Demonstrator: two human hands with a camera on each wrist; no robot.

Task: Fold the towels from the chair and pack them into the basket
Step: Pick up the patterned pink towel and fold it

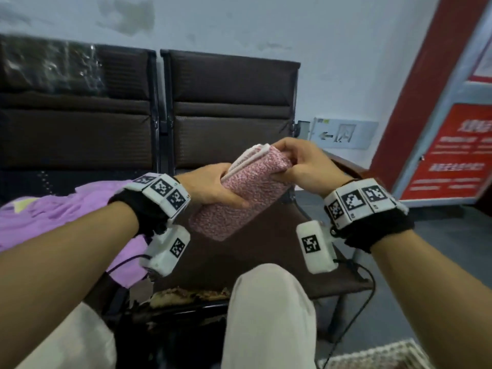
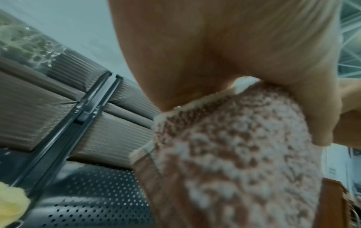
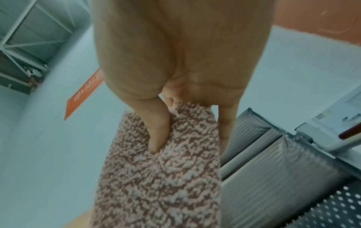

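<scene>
While the folded pink towel (image 1: 241,194) hangs mid-frame above the chair seat (image 1: 266,251), long axis upper right to lower left, left hand (image 1: 210,186) grips its left edge and right hand (image 1: 300,162) pinches the upper corner. Both equally near. Basket: possibly the woven rim at lower right, cut off.

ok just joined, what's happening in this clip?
A person is folding towels at a row of chairs. Both hands hold a folded pink towel in the air above the seat: the left hand grips its side, the right hand pinches its top end. A purple towel lies unfolded on the chair seat to the left. The basket can't be clearly made out.
</scene>
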